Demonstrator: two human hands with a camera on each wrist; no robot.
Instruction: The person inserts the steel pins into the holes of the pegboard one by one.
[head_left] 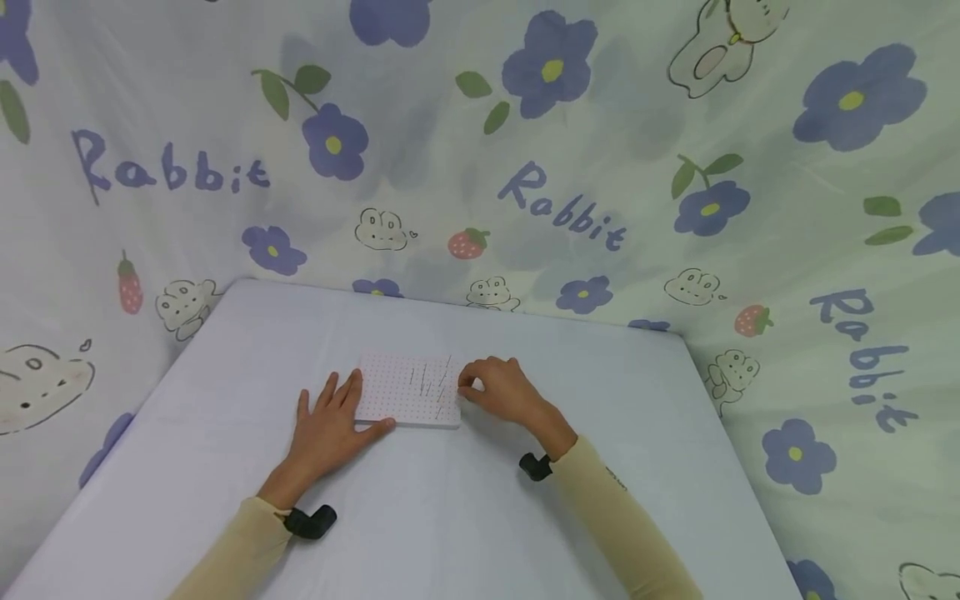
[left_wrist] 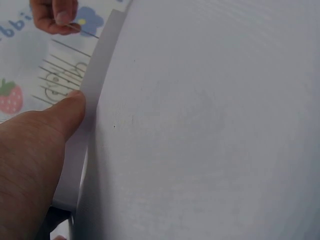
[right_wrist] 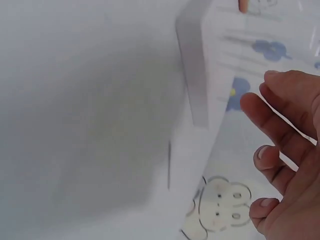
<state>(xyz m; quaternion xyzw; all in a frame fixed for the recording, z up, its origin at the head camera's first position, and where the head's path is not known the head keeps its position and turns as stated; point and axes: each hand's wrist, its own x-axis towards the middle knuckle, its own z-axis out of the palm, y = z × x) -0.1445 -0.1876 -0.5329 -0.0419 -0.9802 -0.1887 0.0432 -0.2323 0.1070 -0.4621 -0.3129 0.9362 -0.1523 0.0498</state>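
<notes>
A white board [head_left: 408,404] dotted with a grid of small marks lies on the table, with several thin dark needles [head_left: 425,379] standing up from its right half. My left hand [head_left: 330,429] is spread at the board's left side, fingers straight, its thumb resting on the near edge. At the right edge of the board, my right hand [head_left: 498,389] brings thumb and forefinger together. In the left wrist view that right hand [left_wrist: 54,15] pinches a thin needle [left_wrist: 89,33] over the board. The right wrist view shows the right hand [right_wrist: 290,135] with its other fingers loosely bent.
One dark needle-like line [right_wrist: 169,165] shows on the white tabletop beside the board's end. The white table [head_left: 247,375] reaches back to a hanging cloth [head_left: 420,167] printed with flowers and rabbits, which also runs along both sides.
</notes>
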